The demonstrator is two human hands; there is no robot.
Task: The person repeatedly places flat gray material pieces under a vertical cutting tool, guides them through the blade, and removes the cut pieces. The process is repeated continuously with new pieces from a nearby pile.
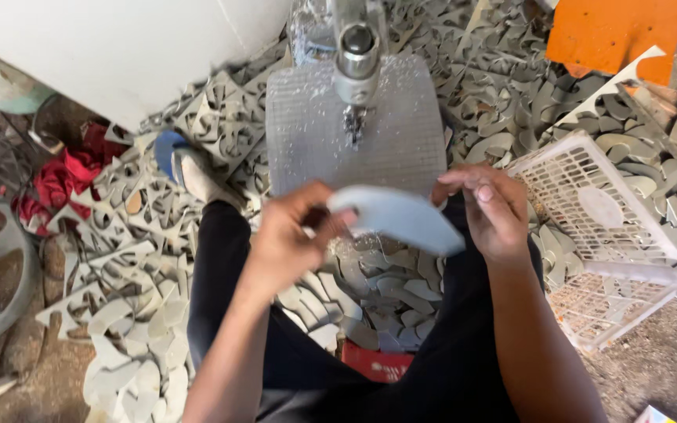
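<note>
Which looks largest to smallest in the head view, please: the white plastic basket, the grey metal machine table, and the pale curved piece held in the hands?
1. grey metal machine table and white plastic basket: look alike, unsure.
2. pale curved piece: smallest, though nearest the camera.

Both bare forearms reach forward from the near edge, converging at the centre. The left hand (287,239) is curled, fingers apparently pinched, though motion blur hides the grip. The right hand (489,210) is bent at the wrist, fingers folded leftward, knuckles up
</note>
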